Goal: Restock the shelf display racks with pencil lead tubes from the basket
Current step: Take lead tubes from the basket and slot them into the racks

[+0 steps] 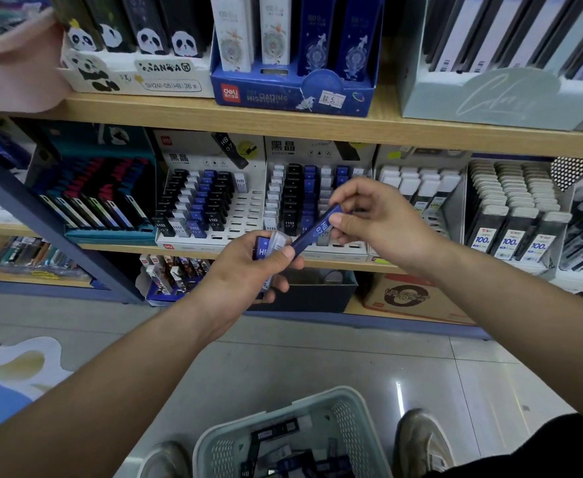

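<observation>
Down between the person's shoes sits the basket point(347, 422), with loose lead tubes point(272, 432) lying in its bottom. Higher up, in front of the white rack point(245, 208) on the middle shelf, the right hand point(383, 219) pinches one blue tube point(317, 231) by its upper end, thumb and fingertips closed narrow on it. The tube's lower end meets the left hand point(248, 270), which curls round a small bunch of tubes point(271, 244). Such a tube looks light, stiff and smooth, probably slippery, so a pinch on the flat sides near one end seems best.

Blue HB tube point(318, 230) — tilted, before rack point(321, 151)
</observation>
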`<state>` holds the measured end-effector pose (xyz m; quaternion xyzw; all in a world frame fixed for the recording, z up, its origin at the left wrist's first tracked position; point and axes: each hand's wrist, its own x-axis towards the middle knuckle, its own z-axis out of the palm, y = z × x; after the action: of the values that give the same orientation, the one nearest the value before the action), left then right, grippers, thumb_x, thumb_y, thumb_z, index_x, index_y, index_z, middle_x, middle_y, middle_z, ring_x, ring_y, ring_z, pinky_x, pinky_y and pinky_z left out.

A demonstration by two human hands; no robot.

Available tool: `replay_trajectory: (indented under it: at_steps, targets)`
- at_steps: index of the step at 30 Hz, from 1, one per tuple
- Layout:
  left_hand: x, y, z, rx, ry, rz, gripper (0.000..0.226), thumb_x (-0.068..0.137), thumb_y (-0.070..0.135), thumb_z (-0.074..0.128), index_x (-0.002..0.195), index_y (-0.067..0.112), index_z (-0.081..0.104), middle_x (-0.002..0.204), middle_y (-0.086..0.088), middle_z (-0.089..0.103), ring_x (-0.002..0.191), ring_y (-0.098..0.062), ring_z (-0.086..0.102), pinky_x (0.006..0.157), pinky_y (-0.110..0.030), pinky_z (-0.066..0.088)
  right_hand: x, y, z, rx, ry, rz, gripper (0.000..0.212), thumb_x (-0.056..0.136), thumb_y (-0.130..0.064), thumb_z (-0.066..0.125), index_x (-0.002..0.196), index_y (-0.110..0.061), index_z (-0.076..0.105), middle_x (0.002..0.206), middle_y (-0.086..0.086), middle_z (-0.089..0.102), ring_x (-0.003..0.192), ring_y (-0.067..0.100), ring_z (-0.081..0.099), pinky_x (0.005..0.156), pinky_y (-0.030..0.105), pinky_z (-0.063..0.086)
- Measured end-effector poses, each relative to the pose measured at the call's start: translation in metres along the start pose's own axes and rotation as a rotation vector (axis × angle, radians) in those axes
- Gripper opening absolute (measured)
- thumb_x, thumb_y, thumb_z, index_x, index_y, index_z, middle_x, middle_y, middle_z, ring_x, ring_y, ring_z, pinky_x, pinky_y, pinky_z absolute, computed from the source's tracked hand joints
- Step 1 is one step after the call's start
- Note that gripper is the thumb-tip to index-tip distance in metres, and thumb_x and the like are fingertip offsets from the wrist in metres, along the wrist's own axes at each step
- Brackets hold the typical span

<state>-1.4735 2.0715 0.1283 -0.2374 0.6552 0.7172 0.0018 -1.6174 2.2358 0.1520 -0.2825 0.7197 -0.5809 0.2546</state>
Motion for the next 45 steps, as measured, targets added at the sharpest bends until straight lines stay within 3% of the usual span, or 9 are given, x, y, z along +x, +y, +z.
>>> replay_trajectory:
  at_steps: [4, 9, 16, 21, 24, 29, 34, 41, 45]
  targets:
    - [0.001, -0.003, -0.002, 0.009, 0.03, 0.008, 0.021, 0.092, 0.013, 0.07, 0.111, 0.016, 0.063, 0.091, -0.015, 0.072, 0.058, -0.013, 0.052, 0.049, -0.026, 0.043, 0.001, -0.001, 0.001, 0.049, -0.008, 0.018, 0.008, 0.087, -0.004, 0.071, 0.089, -0.007, 0.064, 0.078, 0.005, 0.068, 0.072, 0.021, 0.069, 0.071, 0.029, 0.058]
    - [0.001, -0.002, -0.001, 0.015, 0.093, 0.055, 0.023, 0.089, 0.005, 0.072, 0.107, 0.014, 0.062, 0.059, 0.007, 0.059, 0.051, -0.011, 0.044, 0.046, -0.022, 0.04, -0.001, 0.001, 0.001, 0.0, 0.01, 0.06, 0.022, 0.08, 0.005, 0.076, 0.095, -0.008, 0.066, 0.094, 0.012, 0.073, 0.082, 0.022, 0.072, 0.076, 0.028, 0.059]
    - [0.002, 0.002, 0.004, 0.011, 0.082, 0.061, 0.005, 0.097, 0.016, 0.064, 0.099, 0.014, 0.061, 0.082, -0.005, 0.073, 0.048, -0.013, 0.041, 0.042, -0.023, 0.036, -0.005, -0.006, -0.003, -0.049, 0.075, 0.045, 0.012, 0.086, -0.002, 0.073, 0.094, -0.009, 0.067, 0.078, 0.006, 0.068, 0.062, 0.018, 0.067, 0.05, 0.027, 0.053]
    - [0.005, -0.001, 0.015, 0.054, 0.056, 0.062, 0.016, 0.087, 0.01, 0.075, 0.095, 0.016, 0.063, 0.071, -0.007, 0.059, 0.047, -0.014, 0.039, 0.043, -0.023, 0.035, -0.004, -0.006, -0.01, 0.065, 0.109, 0.1, 0.007, 0.087, -0.009, 0.072, 0.085, -0.006, 0.067, 0.078, 0.011, 0.07, 0.064, 0.018, 0.068, 0.064, 0.027, 0.061]
    - [0.008, -0.002, 0.022, 0.087, 0.052, 0.036, 0.019, 0.085, 0.012, 0.078, 0.099, 0.016, 0.065, 0.065, 0.002, 0.055, 0.047, -0.011, 0.042, 0.044, -0.023, 0.038, -0.003, -0.002, -0.022, 0.022, 0.123, 0.115, 0.011, 0.083, 0.002, 0.074, 0.084, -0.006, 0.067, 0.083, 0.012, 0.071, 0.069, 0.015, 0.069, 0.068, 0.026, 0.059]
    - [0.012, -0.006, 0.021, 0.107, 0.088, -0.046, 0.01, 0.097, 0.021, 0.064, 0.105, 0.016, 0.064, 0.089, -0.006, 0.074, 0.053, -0.012, 0.048, 0.05, -0.027, 0.043, 0.002, 0.003, -0.048, -0.235, 0.22, 0.054, 0.034, 0.077, 0.004, 0.08, 0.1, -0.016, 0.066, 0.083, 0.003, 0.067, 0.064, 0.007, 0.064, 0.066, 0.02, 0.056]
    - [0.011, -0.007, 0.02, 0.059, 0.048, -0.089, 0.012, 0.103, 0.012, 0.051, 0.11, 0.016, 0.06, 0.089, -0.002, 0.077, 0.058, -0.012, 0.057, 0.055, -0.027, 0.048, 0.013, 0.018, -0.044, -0.459, 0.295, -0.059, 0.027, 0.079, -0.005, 0.081, 0.083, -0.027, 0.065, 0.086, -0.003, 0.066, 0.064, 0.008, 0.061, 0.063, 0.013, 0.049]
    - [0.005, -0.003, 0.013, 0.08, -0.014, -0.07, 0.014, 0.105, 0.019, 0.049, 0.116, 0.02, 0.056, 0.099, 0.005, 0.077, 0.073, -0.014, 0.07, 0.071, -0.03, 0.058, 0.015, 0.027, -0.038, -0.625, 0.28, -0.091, 0.022, 0.081, -0.008, 0.08, 0.085, -0.025, 0.067, 0.079, -0.016, 0.063, 0.066, -0.004, 0.056, 0.062, 0.001, 0.04]
    - [0.001, 0.001, 0.008, 0.099, -0.006, -0.066, 0.014, 0.105, 0.023, 0.049, 0.118, 0.022, 0.055, 0.1, 0.009, 0.077, 0.074, -0.012, 0.072, 0.066, -0.028, 0.058, 0.012, 0.025, -0.042, -0.679, 0.236, -0.102, 0.018, 0.082, -0.007, 0.079, 0.087, -0.022, 0.071, 0.076, -0.02, 0.062, 0.066, -0.015, 0.057, 0.065, -0.001, 0.04]
